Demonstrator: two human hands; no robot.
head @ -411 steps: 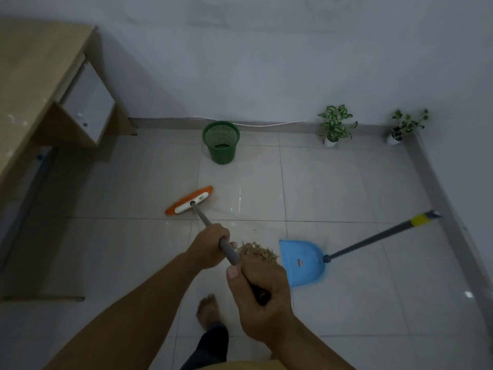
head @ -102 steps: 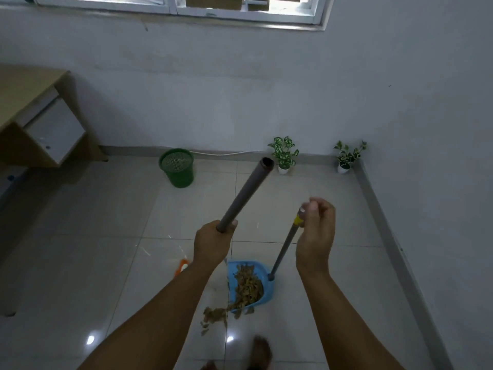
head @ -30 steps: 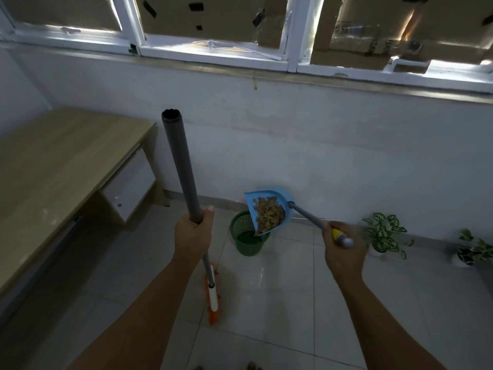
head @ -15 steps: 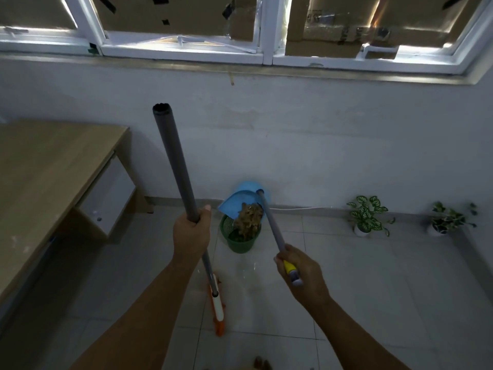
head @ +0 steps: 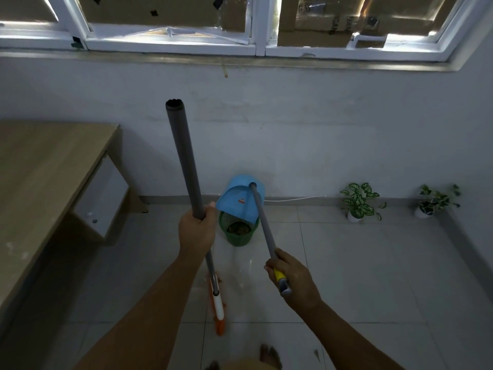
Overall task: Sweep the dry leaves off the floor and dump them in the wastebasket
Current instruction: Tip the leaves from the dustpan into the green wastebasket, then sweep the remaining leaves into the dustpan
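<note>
I hold the dustpan (head: 240, 202) tipped mouth-down over the green wastebasket (head: 238, 231), my right hand (head: 292, 279) gripping its long handle at the yellow end. Dry leaves (head: 238, 228) lie inside the basket, so I judge the dump nearly done. My left hand (head: 197, 231) grips the broom (head: 198, 209), its head resting on the floor (head: 360, 263). Whether leaves remain on the floor, I cannot tell.

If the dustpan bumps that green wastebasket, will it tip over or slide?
The wastebasket looks like thin mesh plastic, so probably light and apt to slide on the glossy tile floor. It tapers to a narrower base, so a knock near the rim from the dustpan might tip it. The leaves inside likely add little weight.
</note>
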